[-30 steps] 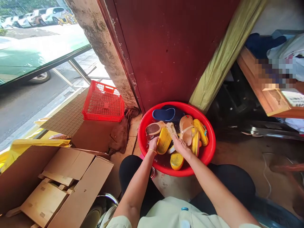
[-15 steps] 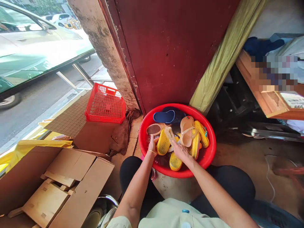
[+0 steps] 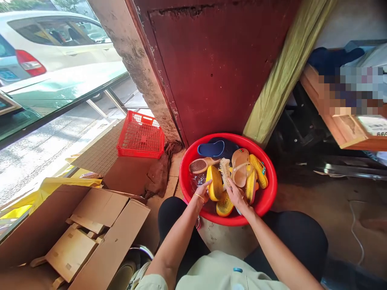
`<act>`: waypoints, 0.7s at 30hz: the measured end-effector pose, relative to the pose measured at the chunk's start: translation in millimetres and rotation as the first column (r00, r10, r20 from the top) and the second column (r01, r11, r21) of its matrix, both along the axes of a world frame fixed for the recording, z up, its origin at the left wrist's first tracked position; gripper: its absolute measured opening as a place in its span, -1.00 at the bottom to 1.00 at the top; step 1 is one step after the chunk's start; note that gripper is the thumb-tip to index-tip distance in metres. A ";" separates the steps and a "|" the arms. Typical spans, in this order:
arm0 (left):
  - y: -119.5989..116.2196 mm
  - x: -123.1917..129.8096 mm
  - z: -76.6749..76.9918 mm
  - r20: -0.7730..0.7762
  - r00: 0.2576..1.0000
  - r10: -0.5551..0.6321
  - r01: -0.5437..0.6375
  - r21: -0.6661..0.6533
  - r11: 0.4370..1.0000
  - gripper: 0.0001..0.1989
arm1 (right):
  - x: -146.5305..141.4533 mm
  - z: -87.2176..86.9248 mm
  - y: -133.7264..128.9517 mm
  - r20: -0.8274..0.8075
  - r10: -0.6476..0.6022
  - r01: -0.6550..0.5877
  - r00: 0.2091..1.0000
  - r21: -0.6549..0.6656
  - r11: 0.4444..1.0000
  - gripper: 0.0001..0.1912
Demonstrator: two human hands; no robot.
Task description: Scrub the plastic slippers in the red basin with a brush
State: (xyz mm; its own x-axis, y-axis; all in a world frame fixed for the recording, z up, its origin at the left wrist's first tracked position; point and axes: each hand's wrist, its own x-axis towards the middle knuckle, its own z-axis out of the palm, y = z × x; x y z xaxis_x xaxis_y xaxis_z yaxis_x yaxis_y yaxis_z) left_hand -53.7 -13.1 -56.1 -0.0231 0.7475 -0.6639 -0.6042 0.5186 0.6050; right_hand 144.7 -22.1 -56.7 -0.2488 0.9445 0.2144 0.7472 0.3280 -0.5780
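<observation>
A red basin [image 3: 273, 183] with water and several shoes in it stands between my knees. My left hand [image 3: 203, 191] grips a yellow clog [image 3: 215, 184] at its near left side, the sole turned partly to the right. In my right hand [image 3: 237, 193] is a scrubbing brush [image 3: 225, 168], its pale bristles up and just right of the clog. Below them lies another yellow shoe [image 3: 225, 204], sole up. Tan sandals [image 3: 241, 167] and a yellow clog [image 3: 258, 171] rest at the right. A blue shoe [image 3: 211, 149] and a tan shoe with a brown sole [image 3: 198, 165] lie behind.
A red plastic crate [image 3: 140, 135] sits on cardboard at the left, beside a brown cloth [image 3: 159, 177]. An open cardboard box [image 3: 111, 241] with wooden pieces is near my left knee. Behind the basin rise a dark red door [image 3: 217, 80] and a yellowish curtain [image 3: 287, 72].
The yellow clog in my left hand has tilted, its sole turning to the right. My right hand with the brush has moved slightly right, off the sole. Outside, a different car is in view.
</observation>
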 end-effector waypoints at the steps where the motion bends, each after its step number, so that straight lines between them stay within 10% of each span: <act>1: -0.5 5.0 0.4 -0.031 1.000 0.006 -0.005 0.046 0.999 -0.62 | 1.4 2.9 -3.5 0.021 0.026 -0.026 0.999 0.010 1.000 -0.44; 7: -3.0 27.1 -3.8 -0.244 0.968 -0.057 0.146 0.364 0.920 -0.74 | 7.4 31.2 -31.1 0.399 0.180 -0.138 0.899 -0.131 0.982 -0.43; 14: -5.3 19.3 2.7 -0.131 0.981 -0.141 0.176 0.316 0.932 -0.75 | -8.2 50.7 12.7 0.452 0.040 0.065 0.891 -0.214 0.975 -0.41; 21: 7.9 5.6 6.8 0.063 0.995 -0.074 0.060 0.198 0.978 -0.70 | -3.6 47.4 -16.0 0.339 0.251 -0.154 0.907 -0.289 0.945 -0.41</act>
State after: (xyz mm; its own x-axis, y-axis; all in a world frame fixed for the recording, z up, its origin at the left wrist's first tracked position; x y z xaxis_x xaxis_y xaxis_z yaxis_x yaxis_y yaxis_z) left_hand -48.1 -5.2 -49.3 0.0729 0.8614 -0.5027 -0.6162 0.4352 0.6565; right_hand 141.2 -38.1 -9.3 -0.4551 0.8750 -0.1651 0.8540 0.3764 -0.3593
